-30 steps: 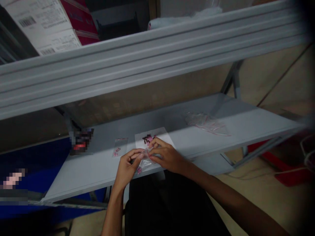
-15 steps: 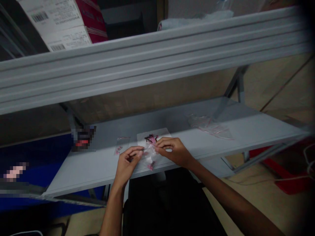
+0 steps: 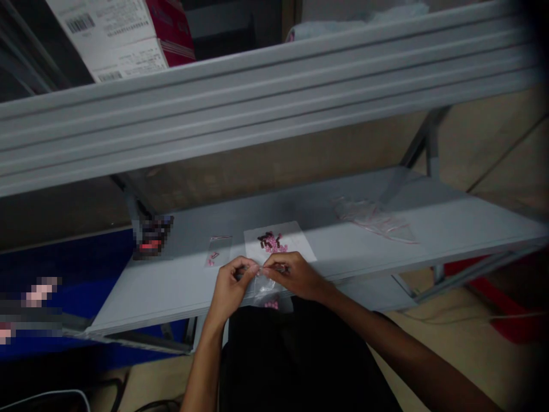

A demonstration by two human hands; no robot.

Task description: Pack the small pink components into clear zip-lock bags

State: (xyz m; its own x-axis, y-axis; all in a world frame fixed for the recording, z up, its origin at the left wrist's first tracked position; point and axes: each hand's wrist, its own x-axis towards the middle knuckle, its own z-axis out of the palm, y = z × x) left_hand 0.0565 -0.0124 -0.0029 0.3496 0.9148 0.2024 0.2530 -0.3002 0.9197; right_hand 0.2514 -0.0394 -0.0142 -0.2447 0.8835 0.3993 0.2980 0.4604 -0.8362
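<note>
Between my two hands hangs a small clear plastic bag (image 3: 265, 289) with several pink pieces (image 3: 271, 305) at its bottom. My left hand (image 3: 235, 281) pinches the bag's top edge from the left. From the right, my right hand (image 3: 292, 274) pinches the same edge, the two sets of fingertips almost touching. Just beyond them a white sheet of paper (image 3: 300, 234) lies on the shelf, carrying a pile of small pink pieces (image 3: 277, 247) and dark brown capsule-shaped pieces (image 3: 266, 237). To the left lies another clear bag (image 3: 218, 252) with a few pink pieces inside.
Several flat clear bags (image 3: 375, 218) lie to the right on the grey shelf board (image 3: 454, 223). A thick grey beam (image 3: 257, 109) crosses above, with a white and magenta box (image 3: 124, 40) over it. A blurred-out dark item (image 3: 153, 237) sits at the left end.
My hands have come together at the bag's top edge and moved nearer the shelf's front. The bag now hangs lower, and more of the paper and pile shows.
</note>
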